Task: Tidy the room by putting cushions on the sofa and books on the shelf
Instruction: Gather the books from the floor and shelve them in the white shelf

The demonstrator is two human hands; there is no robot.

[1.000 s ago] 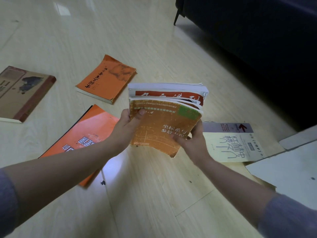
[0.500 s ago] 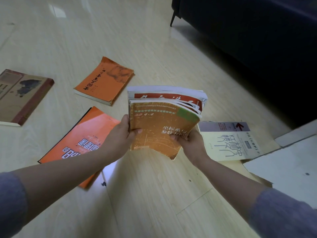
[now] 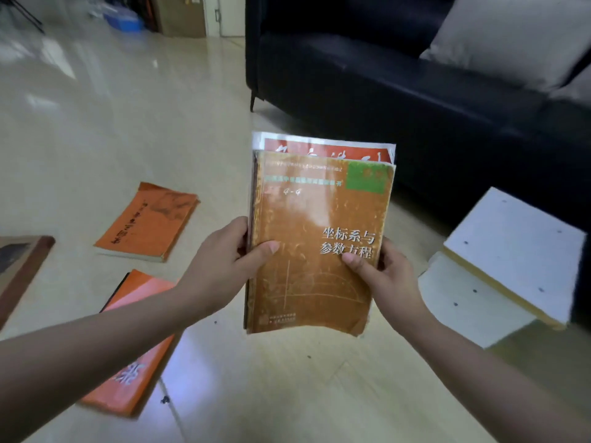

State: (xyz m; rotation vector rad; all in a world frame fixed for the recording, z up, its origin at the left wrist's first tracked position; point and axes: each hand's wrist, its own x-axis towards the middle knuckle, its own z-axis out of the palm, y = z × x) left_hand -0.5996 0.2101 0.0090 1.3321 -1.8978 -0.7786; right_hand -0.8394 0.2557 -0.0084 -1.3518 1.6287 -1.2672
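Observation:
I hold a stack of books (image 3: 319, 225) upright in front of me, an orange-brown paperback on top and a red-and-white one behind it. My left hand (image 3: 220, 266) grips the stack's left edge with the thumb on the cover. My right hand (image 3: 388, 276) grips the right edge, thumb on the cover too. On the floor to the left lie an orange book (image 3: 148, 222), a larger orange book (image 3: 134, 343) partly under my left arm, and a brown book (image 3: 19, 273) at the frame edge. A grey cushion (image 3: 511, 36) rests on the dark sofa (image 3: 383, 84).
White foam boards (image 3: 511, 251) lie on the floor at the right, beside the sofa. Boxes and a blue container (image 3: 128, 22) stand at the far back. Pale wood floor (image 3: 128, 107) stretches between the books and the sofa.
The stack has risen and stands more upright in both hands. The view has tilted up, so the sofa and its cushion show. The yellow-white book near my right hand is out of sight.

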